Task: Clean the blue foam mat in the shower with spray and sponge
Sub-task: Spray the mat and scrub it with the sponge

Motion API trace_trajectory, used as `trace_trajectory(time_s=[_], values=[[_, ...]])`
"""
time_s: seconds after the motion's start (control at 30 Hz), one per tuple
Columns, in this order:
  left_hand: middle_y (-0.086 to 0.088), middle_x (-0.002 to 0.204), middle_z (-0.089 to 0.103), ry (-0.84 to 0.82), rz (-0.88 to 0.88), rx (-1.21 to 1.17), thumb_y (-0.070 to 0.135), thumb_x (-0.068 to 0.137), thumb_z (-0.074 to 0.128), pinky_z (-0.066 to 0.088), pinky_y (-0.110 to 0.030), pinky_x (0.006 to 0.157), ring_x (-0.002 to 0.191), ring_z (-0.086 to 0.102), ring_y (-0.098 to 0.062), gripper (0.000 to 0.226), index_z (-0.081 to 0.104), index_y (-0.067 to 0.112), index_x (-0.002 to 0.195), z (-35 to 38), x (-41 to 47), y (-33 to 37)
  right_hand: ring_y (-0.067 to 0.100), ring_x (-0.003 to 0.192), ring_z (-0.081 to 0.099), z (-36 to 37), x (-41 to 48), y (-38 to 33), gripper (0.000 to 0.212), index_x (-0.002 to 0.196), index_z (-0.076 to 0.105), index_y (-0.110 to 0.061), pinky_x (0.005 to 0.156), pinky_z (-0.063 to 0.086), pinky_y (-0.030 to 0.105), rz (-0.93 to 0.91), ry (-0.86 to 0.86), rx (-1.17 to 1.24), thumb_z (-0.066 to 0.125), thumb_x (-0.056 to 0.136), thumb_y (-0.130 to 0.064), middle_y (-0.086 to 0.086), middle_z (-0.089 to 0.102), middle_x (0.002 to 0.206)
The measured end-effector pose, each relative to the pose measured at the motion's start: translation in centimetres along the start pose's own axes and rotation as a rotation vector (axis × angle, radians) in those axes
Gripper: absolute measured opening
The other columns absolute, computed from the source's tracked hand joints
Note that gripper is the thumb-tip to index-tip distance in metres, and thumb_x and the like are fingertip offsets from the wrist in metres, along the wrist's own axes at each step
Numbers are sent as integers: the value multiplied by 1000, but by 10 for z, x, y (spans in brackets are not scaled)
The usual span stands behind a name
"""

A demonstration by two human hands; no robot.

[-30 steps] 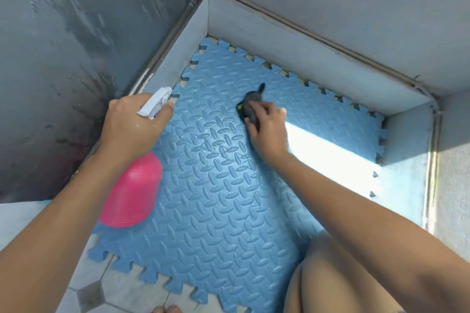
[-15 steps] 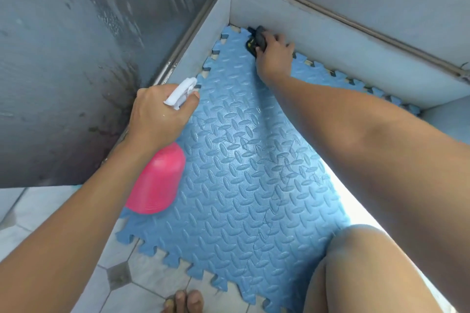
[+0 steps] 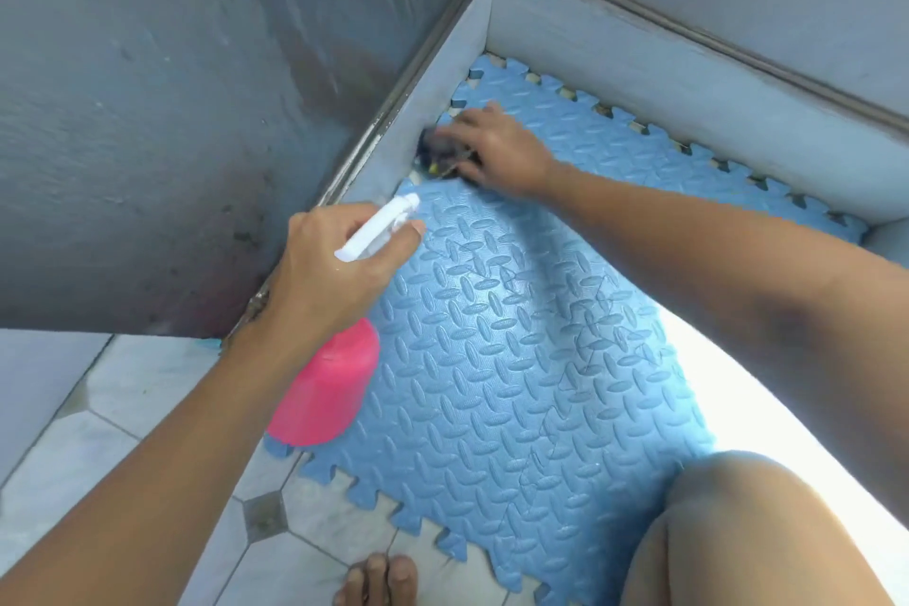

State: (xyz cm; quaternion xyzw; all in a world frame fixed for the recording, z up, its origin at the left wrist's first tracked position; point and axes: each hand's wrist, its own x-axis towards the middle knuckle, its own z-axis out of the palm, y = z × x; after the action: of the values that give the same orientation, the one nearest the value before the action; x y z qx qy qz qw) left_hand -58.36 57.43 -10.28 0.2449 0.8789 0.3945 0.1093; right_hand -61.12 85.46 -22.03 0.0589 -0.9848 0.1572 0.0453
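Note:
A blue foam mat point(image 3: 511, 359) with a raised tread pattern and jigsaw edges lies on the shower floor in the corner. My left hand point(image 3: 329, 276) grips the white trigger head of a pink spray bottle point(image 3: 327, 389), held above the mat's left edge with the nozzle pointing to the far corner. My right hand point(image 3: 497, 148) holds a dark sponge point(image 3: 435, 153) with a yellow patch and presses it on the mat's left side, against the low wall. The sponge looks blurred.
Grey walls point(image 3: 172, 113) with dark stains meet at the corner, with a pale low ledge point(image 3: 688, 79) along the mat's far and left sides. Pale floor tiles point(image 3: 147, 408) lie at the lower left. My knee point(image 3: 757, 531) and toes point(image 3: 376, 581) are at the bottom. Sunlight falls on the mat's right side.
My right hand slid the sponge from the far corner back along the left wall, nearer to me. The left hand kept the spray bottle in about the same place.

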Motion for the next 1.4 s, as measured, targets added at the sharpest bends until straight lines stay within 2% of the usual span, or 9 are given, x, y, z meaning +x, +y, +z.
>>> trace_trajectory(time_s=[0.17,0.3,0.47,0.63,0.8,0.93,1.1,1.23,1.4], values=[[-2,48,38,-76,-53,140,65,78,65,33,-26,49,48,37,-19,59,49,11,60,7,-32,-22,41,125,48,-21,27,64,45,139,53,-16,107,34,39,743,169,29,58,97,-30,19,53,138],[-8,48,41,-65,-124,227,73,73,54,42,-39,52,54,46,-35,67,43,9,57,7,-41,-40,40,129,46,-21,32,71,49,143,51,-16,110,31,37,731,135,27,58,98,-33,19,51,142],[-7,49,20,-13,-157,234,68,76,59,24,-32,45,51,27,-28,68,28,14,50,8,-55,-40,42,125,44,-19,25,67,49,145,50,-22,108,37,42,720,142,10,57,98,-33,15,50,143],[-5,48,26,-27,-142,176,63,79,65,28,-33,47,49,26,-23,66,32,11,54,5,-55,-41,37,119,47,-12,2,7,45,136,59,-24,102,42,43,492,114,109,63,92,-30,7,57,136],[-2,48,35,-24,-111,128,59,81,64,27,-24,45,46,27,-18,60,30,20,52,2,-55,-42,25,101,50,22,-82,-101,40,125,67,-22,82,39,30,-164,-118,199,67,86,-30,7,60,120],[-1,48,28,-37,-63,60,48,82,71,23,-17,45,49,25,-17,58,26,26,53,-7,-58,-36,29,99,54,31,-107,-110,41,130,64,-17,83,48,39,-502,-226,122,64,92,-34,12,60,117],[10,50,43,-61,-111,0,44,86,74,28,-12,49,47,37,-8,45,45,28,55,-23,-77,-37,36,106,54,4,-28,-13,50,135,59,-20,90,49,45,39,56,-9,56,86,-30,16,59,118],[-1,64,61,-126,-204,-112,54,80,71,53,-35,59,59,56,-20,40,72,15,81,-43,-98,-50,46,125,44,-11,14,43,49,136,53,-15,106,40,47,766,233,40,52,91,-34,22,47,137],[-18,83,73,-120,-343,-225,37,87,78,60,-45,62,69,64,-23,23,78,15,93,-78,-111,-49,42,114,49,13,2,-51,43,124,60,-16,97,45,45,589,205,142,54,85,-32,19,51,126]])
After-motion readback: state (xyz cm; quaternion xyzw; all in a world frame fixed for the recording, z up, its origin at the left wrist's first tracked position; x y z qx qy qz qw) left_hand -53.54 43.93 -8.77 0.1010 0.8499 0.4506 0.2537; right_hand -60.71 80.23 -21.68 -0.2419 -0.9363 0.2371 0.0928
